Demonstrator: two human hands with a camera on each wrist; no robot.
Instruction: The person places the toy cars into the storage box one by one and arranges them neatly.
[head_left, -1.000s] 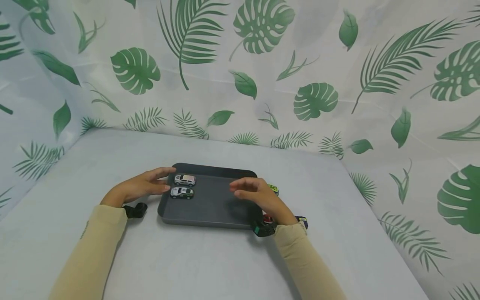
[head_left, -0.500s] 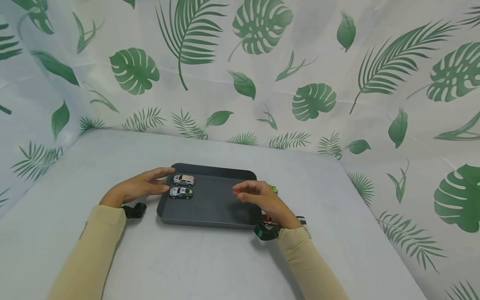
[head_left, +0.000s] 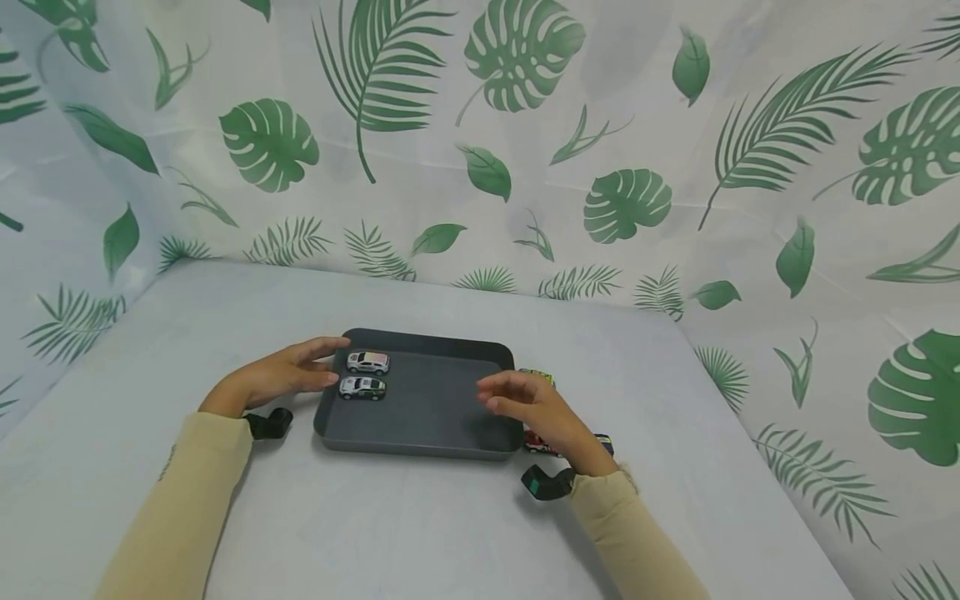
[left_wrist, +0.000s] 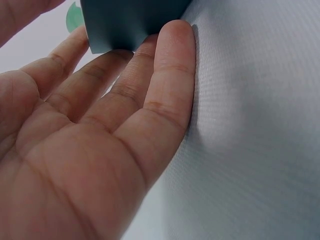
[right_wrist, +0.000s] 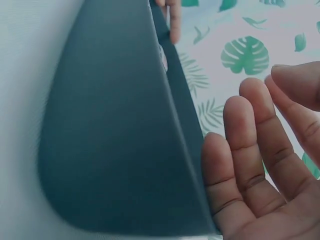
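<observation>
A dark grey rectangular tray (head_left: 431, 417) lies on the table. Two white toy cars stand inside at its left end, one car (head_left: 368, 362) behind the other car (head_left: 363, 388). My left hand (head_left: 273, 375) rests at the tray's left edge, and in the left wrist view its extended fingers (left_wrist: 172, 65) touch the tray wall (left_wrist: 130, 20). Over the tray's right edge hovers my right hand (head_left: 543, 410), with nothing in its loosely bent fingers (right_wrist: 240, 125). Right of the tray, this hand and forearm partly cover a green toy car (head_left: 542, 377), a red toy car (head_left: 537, 442) and a dark blue one (head_left: 605, 443).
A white cloth (head_left: 420, 525) covers the table. Behind it hangs a white curtain (head_left: 420, 183) printed with green leaves. Each wrist wears a small black camera, one camera (head_left: 270, 423) on the left and another camera (head_left: 547, 483) on the right.
My right hand has drawn back to the right and a little towards me, from above the tray to its right edge. More of the red car shows. The left hand stays put.
</observation>
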